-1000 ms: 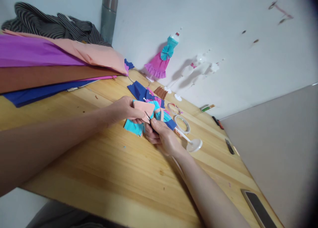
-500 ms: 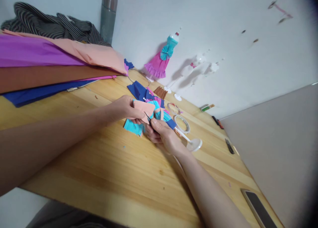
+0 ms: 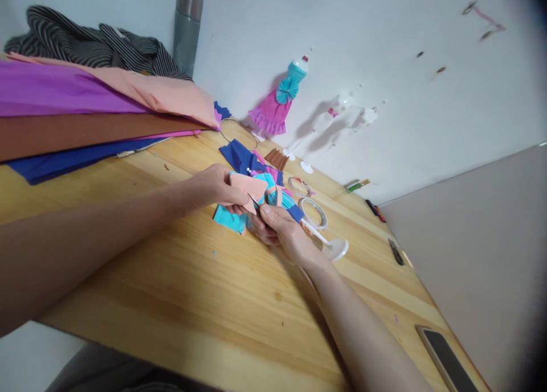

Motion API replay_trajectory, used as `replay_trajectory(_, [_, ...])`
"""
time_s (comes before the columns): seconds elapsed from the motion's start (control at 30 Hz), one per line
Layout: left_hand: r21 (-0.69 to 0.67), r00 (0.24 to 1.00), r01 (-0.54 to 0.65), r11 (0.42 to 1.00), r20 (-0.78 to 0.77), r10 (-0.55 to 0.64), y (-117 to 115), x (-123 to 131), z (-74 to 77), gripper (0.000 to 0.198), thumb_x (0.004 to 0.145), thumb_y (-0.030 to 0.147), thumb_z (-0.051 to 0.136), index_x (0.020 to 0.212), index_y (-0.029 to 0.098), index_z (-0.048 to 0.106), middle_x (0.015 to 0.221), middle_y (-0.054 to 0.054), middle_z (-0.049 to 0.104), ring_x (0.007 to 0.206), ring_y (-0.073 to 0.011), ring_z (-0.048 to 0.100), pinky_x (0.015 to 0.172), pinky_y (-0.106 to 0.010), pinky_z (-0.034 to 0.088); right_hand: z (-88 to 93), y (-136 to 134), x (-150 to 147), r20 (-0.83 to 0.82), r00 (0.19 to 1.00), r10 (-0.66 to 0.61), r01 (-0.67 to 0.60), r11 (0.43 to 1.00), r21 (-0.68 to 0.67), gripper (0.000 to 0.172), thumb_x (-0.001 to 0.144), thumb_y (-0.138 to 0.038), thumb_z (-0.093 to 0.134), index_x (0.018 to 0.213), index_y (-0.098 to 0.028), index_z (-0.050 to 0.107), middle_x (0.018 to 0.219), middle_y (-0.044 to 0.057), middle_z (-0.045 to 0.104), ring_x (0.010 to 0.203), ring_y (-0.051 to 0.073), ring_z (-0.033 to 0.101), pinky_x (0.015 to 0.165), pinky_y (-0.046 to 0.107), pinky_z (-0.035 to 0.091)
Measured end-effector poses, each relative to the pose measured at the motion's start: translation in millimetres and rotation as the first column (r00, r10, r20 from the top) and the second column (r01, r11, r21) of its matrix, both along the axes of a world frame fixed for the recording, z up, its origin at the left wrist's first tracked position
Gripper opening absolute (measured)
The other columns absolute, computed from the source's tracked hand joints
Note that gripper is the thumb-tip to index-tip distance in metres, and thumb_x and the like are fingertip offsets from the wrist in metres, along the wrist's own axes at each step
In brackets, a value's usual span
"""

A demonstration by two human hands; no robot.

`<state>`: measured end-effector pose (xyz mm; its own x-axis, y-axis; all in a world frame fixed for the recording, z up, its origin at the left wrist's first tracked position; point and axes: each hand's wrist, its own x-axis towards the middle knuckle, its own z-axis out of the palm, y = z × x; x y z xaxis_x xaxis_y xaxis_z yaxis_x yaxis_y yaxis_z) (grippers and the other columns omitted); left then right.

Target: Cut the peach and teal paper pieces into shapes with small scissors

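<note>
Between the thumb and fingers of my left hand (image 3: 224, 190) is a piece of peach crepe paper (image 3: 249, 185). My right hand (image 3: 277, 227) is closed around a pair of scissors (image 3: 255, 203), whose dark blades reach the paper's lower edge; the handles are mostly hidden by my fingers. Just beyond my hands lies a small mannequin dressed in turquoise and blue paper (image 3: 288, 199), its white round base (image 3: 335, 249) pointing right. Under my left hand a turquoise paper piece (image 3: 231, 218) rests on the wooden table (image 3: 192, 301).
Folded coloured paper sheets (image 3: 106, 101) and a striped cloth (image 3: 94, 47) are at the left, near a grey flask (image 3: 187, 33). A dressed mannequin (image 3: 282, 96) stands by the wall. Tape rolls (image 3: 314, 212), a cutter (image 3: 395, 252) and a phone (image 3: 448, 355) lie rightward.
Almost nothing differs. Both hands keep the same hold on the paper and scissors; the whole view has shifted very slightly.
</note>
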<state>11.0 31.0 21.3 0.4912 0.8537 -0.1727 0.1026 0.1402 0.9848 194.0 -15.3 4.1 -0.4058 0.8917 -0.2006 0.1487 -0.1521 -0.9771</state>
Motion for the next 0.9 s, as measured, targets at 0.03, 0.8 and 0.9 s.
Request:
replay_trajectory(0.03, [0.002,1.000,0.001,1.000,0.006,-0.001,-0.2,-0.3,0.1,0.005,0.065,0.010,0.065,0.060,0.009,0.067,0.052,0.000,0.062,0.055,-0.0097,0.057,0.058,-0.021,0.047,0.5,-0.2,-0.2,0.000,1.000,0.001,-0.001,1.000,-0.001,0.051,0.079,-0.063,0.060,0.058,-0.020,0.041,0.050,-0.008,0.026,0.044,0.007,0.016,0.044,0.026,0.008])
replay_trajectory(0.8, [0.076,0.992,0.030,0.997,-0.123,-0.021,10.4,-2.0,-11.9,0.010,0.059,0.020,0.064,0.059,0.010,0.068,0.056,-0.004,0.065,0.057,-0.0128,0.060,0.060,-0.023,0.048,2.6,1.8,1.6,0.043,0.998,0.047,-0.048,0.998,0.032,0.053,0.077,-0.067,0.058,0.058,-0.021,0.040,0.050,-0.008,0.027,0.045,0.007,0.017,0.045,0.027,0.009])
replay_trajectory(0.9, [0.073,0.996,0.049,0.996,-0.084,-0.043,10.1,-2.6,-12.4,0.010,0.059,0.021,0.065,0.058,0.011,0.067,0.056,-0.003,0.065,0.057,-0.0122,0.059,0.059,-0.023,0.048,2.4,1.9,0.6,0.027,0.999,0.045,-0.046,0.999,0.022,0.053,0.076,-0.066,0.060,0.058,-0.021,0.040,0.050,-0.008,0.027,0.044,0.007,0.017,0.045,0.027,0.008])
